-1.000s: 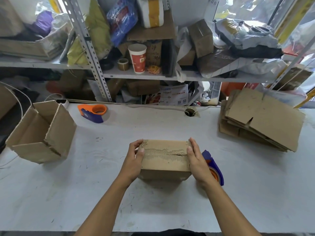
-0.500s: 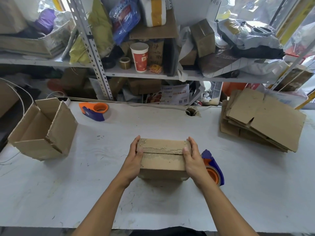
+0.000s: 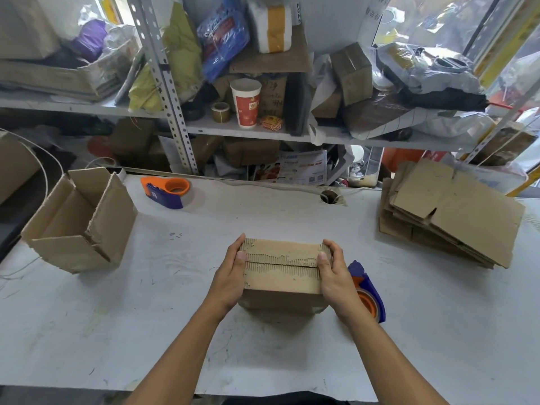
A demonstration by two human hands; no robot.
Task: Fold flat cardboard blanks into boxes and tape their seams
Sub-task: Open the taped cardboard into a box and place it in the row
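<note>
A small cardboard box [image 3: 282, 270] stands on the white table [image 3: 175, 302] in front of me, its two top flaps folded down and meeting along a ragged middle seam. My left hand [image 3: 230, 273] grips its left end, thumb on top by the seam. My right hand [image 3: 333, 273] grips the right end the same way. A blue and orange tape dispenser [image 3: 368, 290] lies on the table just behind my right hand, partly hidden by it. A stack of flat cardboard blanks [image 3: 450, 211] lies at the right.
An open folded box [image 3: 81, 220] lies tilted at the table's left edge. A second orange and blue tape dispenser [image 3: 166, 191] sits at the back left. Cluttered metal shelves [image 3: 233, 127] stand behind the table, with a paper cup [image 3: 246, 102].
The top flaps have been pressed flatter and the seam has closed. Both hands stay on the box ends, their thumbs now on the seam line.
</note>
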